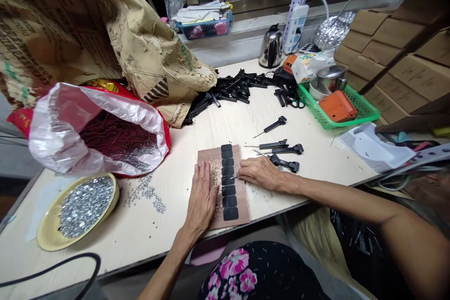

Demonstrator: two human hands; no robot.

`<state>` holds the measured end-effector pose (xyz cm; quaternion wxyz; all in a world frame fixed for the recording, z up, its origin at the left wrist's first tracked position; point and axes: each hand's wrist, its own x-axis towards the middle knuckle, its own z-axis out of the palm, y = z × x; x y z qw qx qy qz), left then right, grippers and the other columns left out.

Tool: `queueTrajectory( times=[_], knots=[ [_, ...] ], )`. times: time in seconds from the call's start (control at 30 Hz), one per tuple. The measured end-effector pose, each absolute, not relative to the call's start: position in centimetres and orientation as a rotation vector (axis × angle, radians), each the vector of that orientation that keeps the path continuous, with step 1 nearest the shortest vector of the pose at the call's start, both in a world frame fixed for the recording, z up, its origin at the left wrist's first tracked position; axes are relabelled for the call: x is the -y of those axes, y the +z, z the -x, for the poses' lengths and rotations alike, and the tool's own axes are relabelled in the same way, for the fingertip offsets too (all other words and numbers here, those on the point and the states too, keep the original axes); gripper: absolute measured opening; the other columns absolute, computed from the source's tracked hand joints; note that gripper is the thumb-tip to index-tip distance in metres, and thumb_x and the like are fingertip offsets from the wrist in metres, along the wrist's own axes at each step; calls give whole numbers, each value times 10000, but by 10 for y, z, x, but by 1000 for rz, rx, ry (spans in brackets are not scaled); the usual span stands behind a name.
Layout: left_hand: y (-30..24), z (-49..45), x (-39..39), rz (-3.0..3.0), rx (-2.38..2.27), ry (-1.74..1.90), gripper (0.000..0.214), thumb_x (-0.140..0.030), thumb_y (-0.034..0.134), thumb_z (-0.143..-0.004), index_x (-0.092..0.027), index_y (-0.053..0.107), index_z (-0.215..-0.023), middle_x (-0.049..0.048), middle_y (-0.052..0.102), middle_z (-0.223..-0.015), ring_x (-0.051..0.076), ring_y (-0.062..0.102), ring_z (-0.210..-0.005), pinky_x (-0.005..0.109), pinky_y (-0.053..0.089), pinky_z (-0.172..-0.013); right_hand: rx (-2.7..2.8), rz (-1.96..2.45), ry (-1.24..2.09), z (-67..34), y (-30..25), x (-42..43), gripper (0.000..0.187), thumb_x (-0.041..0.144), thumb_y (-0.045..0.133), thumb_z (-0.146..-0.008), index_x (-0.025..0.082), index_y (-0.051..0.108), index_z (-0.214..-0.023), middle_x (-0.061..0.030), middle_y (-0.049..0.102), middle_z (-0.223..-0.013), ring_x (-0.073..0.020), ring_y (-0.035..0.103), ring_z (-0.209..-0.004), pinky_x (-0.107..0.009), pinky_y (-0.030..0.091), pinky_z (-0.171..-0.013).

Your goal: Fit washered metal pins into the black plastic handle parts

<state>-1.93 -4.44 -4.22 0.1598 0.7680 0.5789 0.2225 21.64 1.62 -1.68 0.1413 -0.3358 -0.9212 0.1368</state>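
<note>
A brown board [242,201] lies flat near the table's front edge, with a column of several black rounded-corner pads [230,213] down its middle. My left hand [203,192] rests flat on the board's left side, fingers stretched out, thumb close to the pads. At the board's right edge, my right hand [258,172] is closed in a pinch. A thin, light tip shows from its fingertips over one pad; the rest is hidden by the fingers. Small pale bits are scattered on the board. Several black-handled tools with thin metal shafts [275,124] lie just beyond my right hand.
To the left are an open bag of thin rods [116,138] and a yellow bowl of shiny metal discs [86,206], with loose discs [147,192] beside it. A black handle pile [239,85], steel kettle [271,47] and green basket [337,117] stand behind. Cartons [404,75] are stacked right.
</note>
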Motion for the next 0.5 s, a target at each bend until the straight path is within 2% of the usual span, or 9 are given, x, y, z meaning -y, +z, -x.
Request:
queueTrajectory(
  times=[0.13, 0.23, 0.37, 0.43, 0.5],
  knots=[
    [-45, 19, 43, -2193, -1659, 644, 594, -358, 275, -954, -217, 35, -1478, 75, 118, -1556, 247, 40, -1425, 520, 143, -1143, 2624, 1014, 344, -216, -17, -17, 260, 279, 453, -947, 168, 639, -802, -2, 576, -764, -93, 467, -640, -222, 244, -516],
    [-44, 19, 44, -2191, -1656, 641, 595, -365, 275, -953, -210, 39, -1477, 75, 115, -1556, 245, 35, -1425, 514, 140, -1145, 2607, 1059, 339, -213, -19, -8, 283, 178, 387, -958, 139, 623, -807, -8, 564, -714, -92, 450, -597, -212, 264, -501],
    [-42, 20, 45, -2172, -1657, 662, 593, -360, 293, -949, -241, 48, -1476, 56, 135, -1554, 241, 58, -1424, 504, 150, -1145, 2743, 737, 403, -221, -18, 9, 260, 190, 419, -946, 169, 609, -769, 9, 566, -710, -97, 472, -617, -212, 301, -510],
    [-42, 21, 44, -2175, -1662, 670, 595, -354, 301, -947, -249, 51, -1476, 53, 136, -1555, 244, 59, -1424, 507, 146, -1144, 2644, 914, 384, -237, -16, 3, 233, 237, 426, -954, 176, 624, -847, -4, 587, -790, -99, 503, -663, -209, 340, -539],
    [-43, 21, 43, -2186, -1662, 662, 598, -352, 303, -946, -241, 51, -1478, 58, 132, -1555, 249, 50, -1425, 517, 142, -1142, 2485, 1234, 296, -258, -13, -12, 225, 276, 416, -960, 174, 611, -1008, -33, 597, -909, -111, 535, -733, -216, 380, -579]
  ],
)
